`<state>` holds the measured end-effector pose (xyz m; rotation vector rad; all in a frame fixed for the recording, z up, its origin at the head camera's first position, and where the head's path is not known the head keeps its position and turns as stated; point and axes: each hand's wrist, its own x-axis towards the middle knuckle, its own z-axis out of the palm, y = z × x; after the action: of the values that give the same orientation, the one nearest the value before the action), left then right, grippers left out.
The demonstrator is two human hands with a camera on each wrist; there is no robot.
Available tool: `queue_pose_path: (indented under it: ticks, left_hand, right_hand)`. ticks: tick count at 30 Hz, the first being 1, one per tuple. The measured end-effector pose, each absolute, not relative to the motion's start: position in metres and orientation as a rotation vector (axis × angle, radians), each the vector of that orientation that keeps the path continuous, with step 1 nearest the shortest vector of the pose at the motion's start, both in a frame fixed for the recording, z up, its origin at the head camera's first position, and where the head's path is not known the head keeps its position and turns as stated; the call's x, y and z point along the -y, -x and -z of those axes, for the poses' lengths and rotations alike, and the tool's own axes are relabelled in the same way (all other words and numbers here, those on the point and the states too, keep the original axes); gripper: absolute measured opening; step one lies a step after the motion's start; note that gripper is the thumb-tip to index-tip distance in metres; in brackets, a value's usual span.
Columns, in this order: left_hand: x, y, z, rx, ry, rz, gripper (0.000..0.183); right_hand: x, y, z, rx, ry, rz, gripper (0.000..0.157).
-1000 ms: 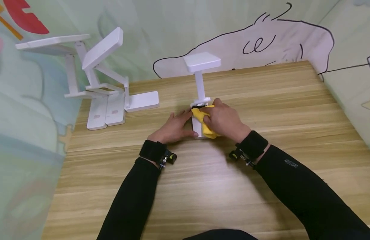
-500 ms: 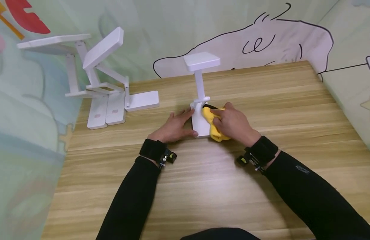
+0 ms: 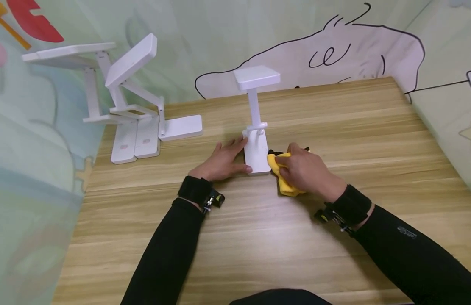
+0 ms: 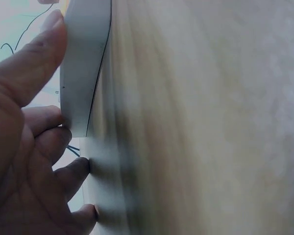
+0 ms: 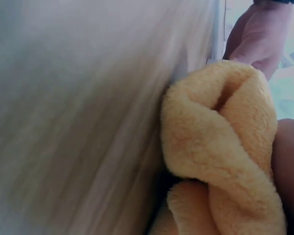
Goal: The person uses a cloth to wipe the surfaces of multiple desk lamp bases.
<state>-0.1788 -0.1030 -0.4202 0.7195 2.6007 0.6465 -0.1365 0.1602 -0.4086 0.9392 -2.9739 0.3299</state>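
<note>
A white desk lamp (image 3: 257, 154) stands upright on the wooden table, its square head raised over a flat base. My left hand (image 3: 224, 161) holds the left side of that base, thumb near the front corner and fingertips toward the back. In the left wrist view, thumb and forefinger lie against the lamp base's edge (image 4: 83, 73), the other fingertips down by the table. Just right of the base, my right hand (image 3: 305, 169) grips a bunched yellow cloth (image 3: 286, 186) with a dark underside, low over the tabletop. The fluffy cloth (image 5: 220, 142) fills much of the right wrist view.
Several more white lamps (image 3: 147, 140) are grouped at the back left of the table (image 3: 235, 254), their bases side by side. A printed fabric wall (image 3: 174, 51) rises behind the table and along both sides.
My right hand has drawn the yellow cloth off the lamp base, moving right and toward me, so the base top now shows. The left hand and the lamp stay put.
</note>
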Motion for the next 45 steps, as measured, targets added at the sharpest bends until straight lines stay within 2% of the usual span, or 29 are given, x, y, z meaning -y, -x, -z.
queue_pose_path:
  ticks: [10, 17, 20, 24, 30, 33, 35, 39, 42, 45]
  left_hand:
    - [0.099, 0.18, 0.417, -2.602, -0.736, -0.655, 0.094]
    - [0.097, 0.18, 0.419, -2.609, -0.729, -0.67, 0.094]
    - [0.098, 0.181, 0.422, -2.617, -0.746, -0.695, 0.094]
    - [0.103, 0.179, 0.42, -2.634, -0.726, -0.839, 0.08]
    - [0.111, 0.163, 0.404, -2.652, -0.47, -1.221, 0.046]
    - [0.106, 0.152, 0.396, -2.584, -0.336, -1.419, 0.035]
    - [0.101, 0.145, 0.391, -2.51, -0.291, -1.51, 0.036]
    - [0.088, 0.133, 0.383, -2.359, -0.285, -1.589, 0.056]
    - [0.079, 0.126, 0.379, -2.272, -0.333, -1.61, 0.069]
    - [0.073, 0.118, 0.371, -2.21, -0.389, -1.609, 0.072]
  right_hand:
    - [-0.164, 0.113, 0.399, 2.938, -1.133, -0.234, 0.013]
    - [-0.153, 0.099, 0.392, 3.037, -1.23, -0.377, 0.031]
    - [-0.15, 0.098, 0.389, 3.048, -1.236, -0.546, 0.034]
    - [-0.154, 0.102, 0.386, 3.011, -0.99, -0.887, 0.035]
    - [-0.163, 0.113, 0.388, 2.789, -0.192, -1.51, 0.036]
    - [-0.16, 0.116, 0.391, 2.573, 0.147, -1.887, 0.037]
    - [-0.155, 0.116, 0.392, 2.407, 0.26, -2.135, 0.038]
    - [-0.142, 0.113, 0.39, 2.181, 0.259, -2.471, 0.045]
    - [-0.13, 0.109, 0.388, 2.117, 0.219, -2.576, 0.047]
    - [-0.118, 0.103, 0.385, 2.111, 0.24, -2.594, 0.045]
